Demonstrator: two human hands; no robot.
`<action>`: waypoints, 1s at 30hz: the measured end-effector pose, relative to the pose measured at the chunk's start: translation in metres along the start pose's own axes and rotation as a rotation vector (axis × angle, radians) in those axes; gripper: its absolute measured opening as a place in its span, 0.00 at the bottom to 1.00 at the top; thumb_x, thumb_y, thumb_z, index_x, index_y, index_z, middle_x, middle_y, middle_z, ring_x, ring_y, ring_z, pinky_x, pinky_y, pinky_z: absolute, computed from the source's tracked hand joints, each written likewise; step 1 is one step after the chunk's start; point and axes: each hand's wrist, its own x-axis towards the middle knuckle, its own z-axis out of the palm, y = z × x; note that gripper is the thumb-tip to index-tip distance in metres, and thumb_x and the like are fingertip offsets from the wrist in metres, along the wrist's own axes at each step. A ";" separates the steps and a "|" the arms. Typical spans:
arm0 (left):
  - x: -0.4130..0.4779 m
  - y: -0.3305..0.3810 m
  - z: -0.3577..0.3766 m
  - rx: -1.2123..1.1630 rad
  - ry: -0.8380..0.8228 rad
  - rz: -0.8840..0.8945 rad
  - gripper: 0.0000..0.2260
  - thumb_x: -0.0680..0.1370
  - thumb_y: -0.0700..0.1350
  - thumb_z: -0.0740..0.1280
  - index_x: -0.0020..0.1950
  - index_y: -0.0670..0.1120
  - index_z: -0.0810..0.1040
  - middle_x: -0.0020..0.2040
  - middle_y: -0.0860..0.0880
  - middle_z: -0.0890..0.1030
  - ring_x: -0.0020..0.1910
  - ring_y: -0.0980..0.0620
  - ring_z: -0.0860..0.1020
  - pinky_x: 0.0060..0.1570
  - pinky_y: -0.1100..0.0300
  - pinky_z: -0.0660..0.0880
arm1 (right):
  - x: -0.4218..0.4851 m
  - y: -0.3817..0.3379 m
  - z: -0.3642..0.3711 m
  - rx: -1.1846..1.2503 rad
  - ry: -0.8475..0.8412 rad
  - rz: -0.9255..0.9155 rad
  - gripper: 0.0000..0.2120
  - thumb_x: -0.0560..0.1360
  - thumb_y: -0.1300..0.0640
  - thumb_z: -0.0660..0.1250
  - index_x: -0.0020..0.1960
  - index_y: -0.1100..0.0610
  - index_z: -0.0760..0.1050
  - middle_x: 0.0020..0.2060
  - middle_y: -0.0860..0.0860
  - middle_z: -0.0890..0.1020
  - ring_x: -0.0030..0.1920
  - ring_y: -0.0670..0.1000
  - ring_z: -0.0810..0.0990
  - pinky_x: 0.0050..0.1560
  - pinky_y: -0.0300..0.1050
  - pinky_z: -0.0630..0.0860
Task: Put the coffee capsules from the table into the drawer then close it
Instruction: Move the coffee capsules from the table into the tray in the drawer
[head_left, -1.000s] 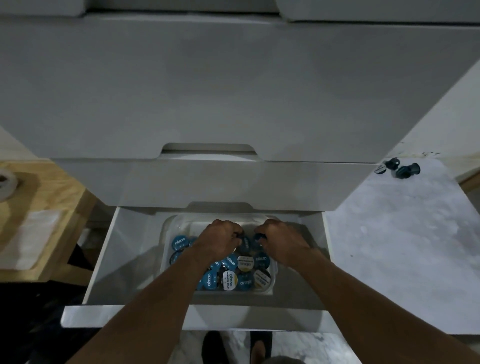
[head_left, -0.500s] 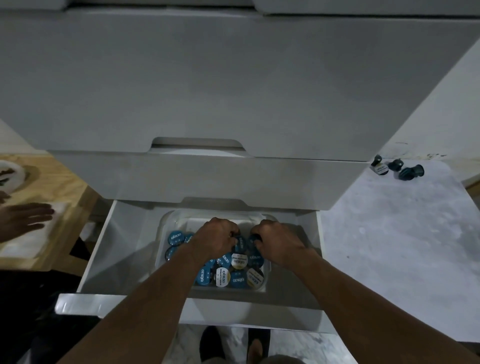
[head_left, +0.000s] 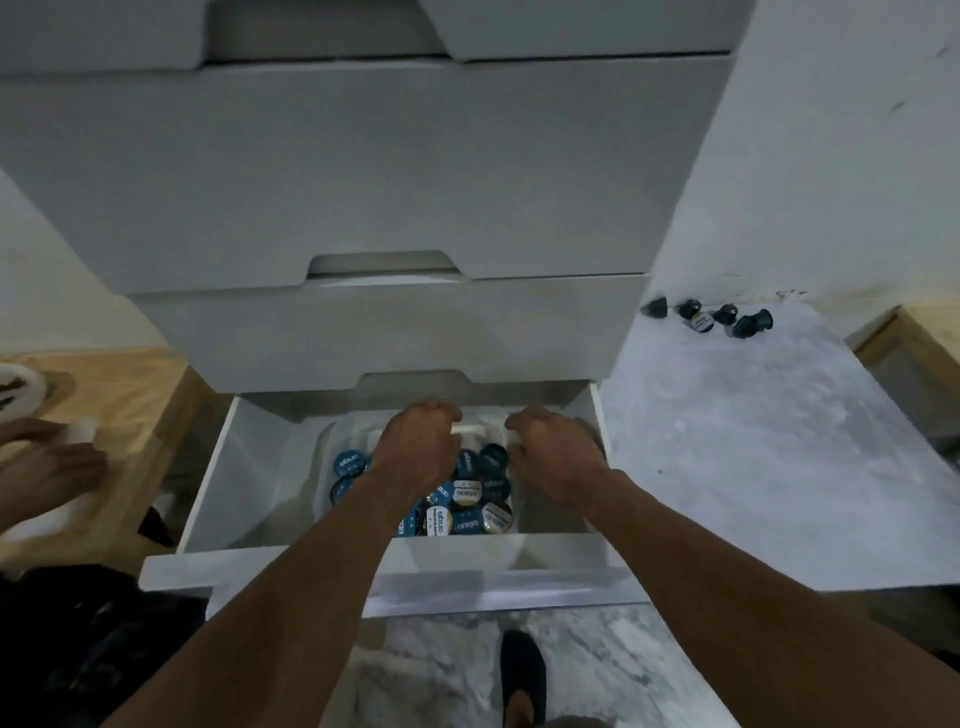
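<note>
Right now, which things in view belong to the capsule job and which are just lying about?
Job: open drawer, clear tray in it, capsules in the tray, loose capsules on the marble table, left hand, right hand, both curled over the tray.
Lying about: wooden table, plate, another person's hand, shoe.

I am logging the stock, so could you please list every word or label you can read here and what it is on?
Blue-lidded coffee capsules in the drawer: one white brand word each, too blurred to read.
Pale-lidded capsules: a word over a dark band of small print, unreadable.
Capsules on the table: one pale label, too small to read.
Drawer fronts: no text.
</note>
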 end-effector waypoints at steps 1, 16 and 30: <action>-0.005 0.003 -0.005 0.004 0.037 0.019 0.16 0.78 0.44 0.65 0.65 0.46 0.74 0.63 0.46 0.76 0.59 0.47 0.76 0.61 0.53 0.72 | -0.007 -0.001 -0.003 -0.022 0.041 0.008 0.14 0.77 0.56 0.63 0.62 0.56 0.73 0.60 0.55 0.78 0.57 0.56 0.77 0.58 0.51 0.75; -0.069 0.106 -0.035 0.011 0.247 0.397 0.08 0.77 0.40 0.60 0.52 0.41 0.76 0.51 0.42 0.77 0.49 0.41 0.76 0.47 0.51 0.73 | -0.146 0.022 -0.063 -0.108 0.366 0.273 0.14 0.78 0.55 0.60 0.60 0.59 0.74 0.57 0.57 0.78 0.56 0.59 0.74 0.55 0.53 0.74; -0.011 0.258 0.003 0.016 0.264 0.577 0.10 0.79 0.45 0.60 0.57 0.44 0.76 0.55 0.46 0.78 0.52 0.45 0.76 0.50 0.52 0.73 | -0.187 0.161 -0.117 -0.104 0.448 0.400 0.13 0.78 0.53 0.60 0.58 0.58 0.74 0.56 0.56 0.78 0.54 0.58 0.75 0.51 0.54 0.76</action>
